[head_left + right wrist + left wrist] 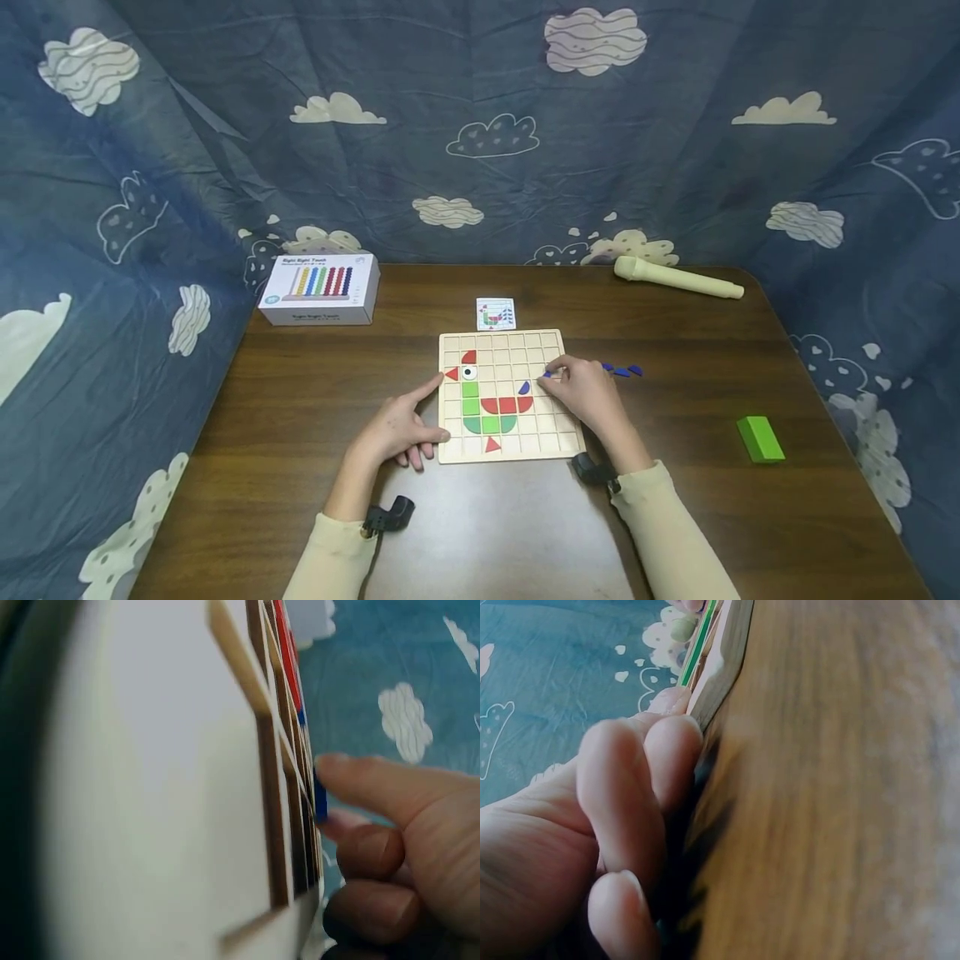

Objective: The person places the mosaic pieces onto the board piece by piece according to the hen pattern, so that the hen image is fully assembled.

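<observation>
Two hands are at the wooden grid board right now: the left hand rests against its left edge, fingers loosely bent and bracing the frame rather than gripping anything, while the right hand hovers over the right-hand cells with a small blue piece pinched at its fingertips. On the board a bird picture is forming, with a green body, red tiles and one blue piece already seated. To place this one cleanly, I'd judge it wants lowering flat into a single cell beside that seated blue piece, its edges squared to the grid ribs, with the left hand keeping the board from sliding. The pattern card lies just beyond the board for checking orientation. Spare blue pieces sit on the counter just right of the hand, close enough to be nudged by the wrist. A green block, a cream tube and a white box lie well apart and block nothing.
</observation>
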The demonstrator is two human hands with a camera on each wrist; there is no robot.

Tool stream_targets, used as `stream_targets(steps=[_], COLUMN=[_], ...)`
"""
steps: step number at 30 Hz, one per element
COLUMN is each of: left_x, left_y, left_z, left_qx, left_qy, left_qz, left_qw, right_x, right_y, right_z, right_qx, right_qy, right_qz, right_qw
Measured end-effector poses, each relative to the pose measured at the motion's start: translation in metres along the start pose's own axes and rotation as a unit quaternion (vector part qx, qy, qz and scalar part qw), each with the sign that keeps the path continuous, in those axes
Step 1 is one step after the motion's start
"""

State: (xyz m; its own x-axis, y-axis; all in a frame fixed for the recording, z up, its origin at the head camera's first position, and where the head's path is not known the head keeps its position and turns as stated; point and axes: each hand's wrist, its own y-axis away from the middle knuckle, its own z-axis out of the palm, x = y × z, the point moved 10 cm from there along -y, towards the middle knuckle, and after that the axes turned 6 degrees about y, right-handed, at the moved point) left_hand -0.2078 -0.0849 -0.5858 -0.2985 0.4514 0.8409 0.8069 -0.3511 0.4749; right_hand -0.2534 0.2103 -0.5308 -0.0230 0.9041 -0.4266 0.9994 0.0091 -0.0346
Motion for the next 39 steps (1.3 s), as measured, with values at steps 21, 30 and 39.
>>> stream_targets(steps=[21,30,39], left_x=[0.001,-0.001,0.000], left_y=[-0.002,-0.003,-0.003], left_z=[-0.001,0.000,0.001], left_qx=[-0.014,-0.015,-0.017], left_qy=[0.003,0.003,0.004], left_qz=[-0.006,-0.012,-0.011], left_qw=[0.9999,0.9998,0.9998], right_x=[-0.004,-0.006,0.000], right_y=[0.002,0.003,0.003], right_z=[0.003,0.002,-0.002], right_qx=[0.036,0.042,0.040], right_qy=[0.036,0.038,0.029], right_qz=[0.001,-0.001,0.011], right_qw=[0.999,0.998,0.999])
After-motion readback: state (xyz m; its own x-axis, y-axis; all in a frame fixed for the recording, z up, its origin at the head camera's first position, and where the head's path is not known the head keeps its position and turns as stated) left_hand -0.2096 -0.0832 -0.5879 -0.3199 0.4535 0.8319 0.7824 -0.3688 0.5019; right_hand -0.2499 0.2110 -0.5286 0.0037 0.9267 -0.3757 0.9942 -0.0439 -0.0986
